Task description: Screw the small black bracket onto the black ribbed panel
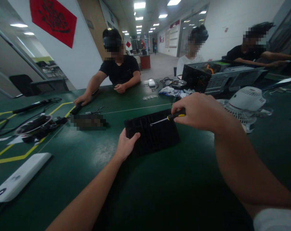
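My left hand (127,143) grips the near left corner of a flat black rectangular panel (157,136) with raised ribs, its thumb lying on top. The panel is held slightly tilted over the green table. In my right hand (198,110) is a screwdriver (171,117) with a black and yellow handle, its fingers closed around the grip. The metal shaft points left and down, and its tip is over the middle of the panel, by a small bright spot that may be a screw. Whether the tip touches the panel I cannot tell.
The green table (145,192) carries a white power-bank-like box (21,176) at left and a white fan part (246,99) at right. An open computer case (222,78) stands behind. Across the table, a person's hand (83,98) rests on a black object. Two more people sit at right.
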Demonstrator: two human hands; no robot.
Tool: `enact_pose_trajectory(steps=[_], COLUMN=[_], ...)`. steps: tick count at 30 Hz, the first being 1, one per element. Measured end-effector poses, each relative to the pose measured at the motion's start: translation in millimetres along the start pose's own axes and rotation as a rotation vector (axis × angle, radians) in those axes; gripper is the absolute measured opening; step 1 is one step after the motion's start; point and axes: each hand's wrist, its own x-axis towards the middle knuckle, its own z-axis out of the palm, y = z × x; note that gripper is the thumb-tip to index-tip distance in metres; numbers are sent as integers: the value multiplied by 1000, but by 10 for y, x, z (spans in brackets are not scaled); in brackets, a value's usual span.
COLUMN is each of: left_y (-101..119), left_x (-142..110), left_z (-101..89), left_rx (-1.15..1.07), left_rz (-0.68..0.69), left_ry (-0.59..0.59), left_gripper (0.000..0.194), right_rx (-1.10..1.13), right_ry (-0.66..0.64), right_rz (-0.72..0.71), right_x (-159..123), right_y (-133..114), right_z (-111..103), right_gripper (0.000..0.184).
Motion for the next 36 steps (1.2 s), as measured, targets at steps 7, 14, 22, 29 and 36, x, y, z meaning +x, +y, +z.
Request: enact_pose_trajectory(steps=[7, 14, 22, 29, 36], left_y=[11, 20, -4, 4, -5], left_x=[-21, -7, -1, -16, -4], left_z=[-12, -15, -10, -13, -29], left_rx=[14, 2, 3, -13, 3], left_rz=[-1, -8, 3, -11, -8], left_ry=[-6, -6, 3, -20, -16], left_gripper=[47, 48, 52, 52, 51], right_rx=[-41, -29, 10, 72, 78], right_ry=[-184, -209, -219, -218, -191], right_rz=[-17, -22, -15, -33, -10], right_x=[-28, -37, -26, -56, -56], right_y=[16, -15, 1, 56, -3], right_z=[16, 20, 51, 20, -23], right_gripper=[25, 30, 33, 29, 27])
